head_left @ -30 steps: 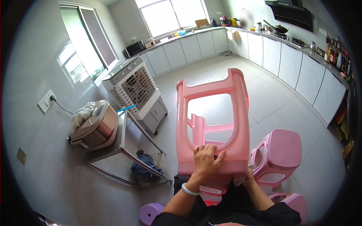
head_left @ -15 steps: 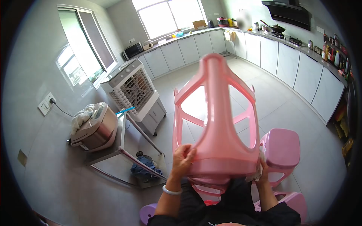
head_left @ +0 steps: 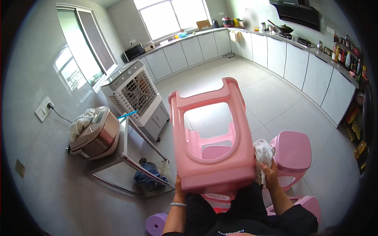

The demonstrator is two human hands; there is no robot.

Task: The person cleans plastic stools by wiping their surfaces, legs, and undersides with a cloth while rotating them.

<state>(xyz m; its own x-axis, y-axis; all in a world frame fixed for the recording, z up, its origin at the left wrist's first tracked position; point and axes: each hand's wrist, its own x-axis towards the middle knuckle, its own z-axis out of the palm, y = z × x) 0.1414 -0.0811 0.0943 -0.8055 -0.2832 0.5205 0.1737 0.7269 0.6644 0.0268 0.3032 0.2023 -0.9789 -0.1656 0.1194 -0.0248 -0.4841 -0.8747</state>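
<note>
A pink plastic stool (head_left: 216,173) is held tilted in front of me, its legs pointing away and one side with a large rounded opening facing up. My left hand (head_left: 179,188) grips its lower left edge; most of the fingers are hidden by the stool. In my right hand (head_left: 270,174) is a crumpled white cloth (head_left: 263,152), at the stool's right side. A second pink stool (head_left: 294,151) stands upright on the floor just beyond the right hand.
Another pink stool (head_left: 310,205) and a purple stool (head_left: 156,223) are near my legs. To the left, a metal rack (head_left: 125,151) carries a rice cooker (head_left: 96,135), with an air cooler (head_left: 138,98) behind it. White cabinets (head_left: 293,65) line the far walls.
The stool has turned, so a side opening faces me instead of a corner leg. My left hand has shifted from its front edge to its left side, and the cloth shows more.
</note>
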